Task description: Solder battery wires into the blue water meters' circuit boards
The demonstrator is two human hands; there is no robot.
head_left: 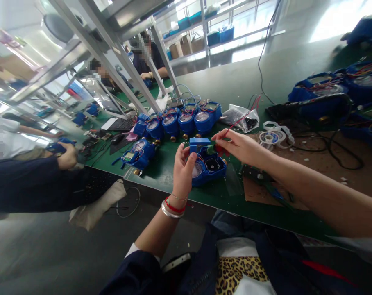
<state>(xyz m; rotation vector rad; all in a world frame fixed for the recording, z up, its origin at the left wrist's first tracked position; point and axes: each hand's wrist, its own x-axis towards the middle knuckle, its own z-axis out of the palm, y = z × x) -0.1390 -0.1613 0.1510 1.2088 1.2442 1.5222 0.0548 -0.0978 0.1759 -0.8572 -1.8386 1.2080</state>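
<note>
Head view, our only one, shows the blue meter (211, 177) on the green surface (164, 170), close to its near edge and in front of a row of meters (186, 126). Our left grip (183, 166) is wrapped on the meter's left side, thumb against the raised blue block (199, 141) and fingers behind it. Our right grip (230, 144) is pinched around a small red-and-green piece (216, 149) above the meter's far right part; fingers hide much of it, so we do not name it. A red wire (243, 118) rises beyond that hand.

We judge the housing stiff and fairly heavy for its bulk, so it should sit steady when braced. Its smooth painted walls may slip a little under dry fingers; we would take it low by the outer body, thumb on one side and fingers on the other. The round dial (197, 169) looks like the part to spare from pressure, and the thin wires (200, 157) seem soft and easily snagged, so we would keep fingertips off both. The dark recess (212, 165) lies uncovered, and we would not hook a finger into it. The raised block gives a handy edge, but we would steady with it rather than lift by it.
</note>
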